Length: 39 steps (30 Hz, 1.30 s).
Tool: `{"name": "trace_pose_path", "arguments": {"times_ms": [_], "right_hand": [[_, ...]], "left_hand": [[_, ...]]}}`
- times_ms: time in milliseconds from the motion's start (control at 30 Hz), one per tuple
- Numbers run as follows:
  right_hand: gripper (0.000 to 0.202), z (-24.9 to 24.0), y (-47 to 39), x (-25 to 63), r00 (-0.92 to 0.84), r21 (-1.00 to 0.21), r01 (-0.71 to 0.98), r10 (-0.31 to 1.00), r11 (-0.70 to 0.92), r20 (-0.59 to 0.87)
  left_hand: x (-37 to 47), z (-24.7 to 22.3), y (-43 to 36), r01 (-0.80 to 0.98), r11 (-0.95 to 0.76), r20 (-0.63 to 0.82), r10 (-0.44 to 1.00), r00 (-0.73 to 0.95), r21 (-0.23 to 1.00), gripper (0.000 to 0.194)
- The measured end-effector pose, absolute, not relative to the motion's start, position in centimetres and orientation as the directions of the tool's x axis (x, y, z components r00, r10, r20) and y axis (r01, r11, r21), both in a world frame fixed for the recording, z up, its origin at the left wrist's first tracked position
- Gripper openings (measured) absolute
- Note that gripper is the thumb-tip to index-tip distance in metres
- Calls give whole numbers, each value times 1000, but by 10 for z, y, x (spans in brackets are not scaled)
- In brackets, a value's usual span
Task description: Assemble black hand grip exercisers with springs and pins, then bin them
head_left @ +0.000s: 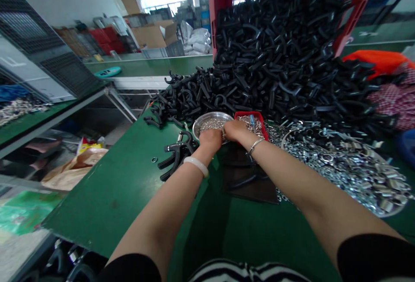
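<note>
A round metal bowl (198, 122) full of tiny metal parts sits on the green table. My left hand (210, 137) is at its near rim, fingers curled down toward the parts. From the right, my right hand (235, 129) reaches over the rim beside it, fingers bent and close to my left hand. Both sets of fingertips are hidden, and anything pinched in them is too small to make out. Just left of my left hand lie black hand grips (178, 150) with a metal spring. A red tray (264, 128) of metal pins stands behind my right hand.
Black plastic handles (279, 57) spill from a large red crate (214, 14) across the table's back. On the right, a wide tray (397, 208) is heaped with metal parts. A dark flat pad (253, 191) lies before the bowl. A small ring (154, 159) rests at left.
</note>
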State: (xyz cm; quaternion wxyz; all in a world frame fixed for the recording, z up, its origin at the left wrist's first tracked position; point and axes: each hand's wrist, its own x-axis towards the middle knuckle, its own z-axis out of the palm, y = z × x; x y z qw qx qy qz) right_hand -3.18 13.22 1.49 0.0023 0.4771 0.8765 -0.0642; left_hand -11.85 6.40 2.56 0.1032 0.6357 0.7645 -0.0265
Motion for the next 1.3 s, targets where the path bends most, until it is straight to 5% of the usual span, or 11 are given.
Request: {"name": "trace_pose_path", "arguments": {"times_ms": [200,500,667,833,1000,1300], "right_hand": [[18,13,123,-19,-566,-235,796,823,558,38],[4,5,122,-1,-516,-593,622,837,511,179],[9,6,113,19,-455,-775,506,881,378,132],[21,13,96,63,-437,-940,308,899,143,-6],[24,10,81,109,-309,-889,396,945,231,108],[17,-9,43,142,-406,-480,738,880,475,246]], "left_hand": [[-136,20,52,989,81,-70,995,-73,121,24],[-144,20,38,985,62,-20,998,-59,162,28],[-145,24,51,969,144,-104,987,-126,198,27],[-136,29,63,990,128,-122,985,-120,58,30],[-123,25,74,993,114,-164,980,-110,17,27],[-123,14,77,991,135,-116,985,-131,23,26]]}}
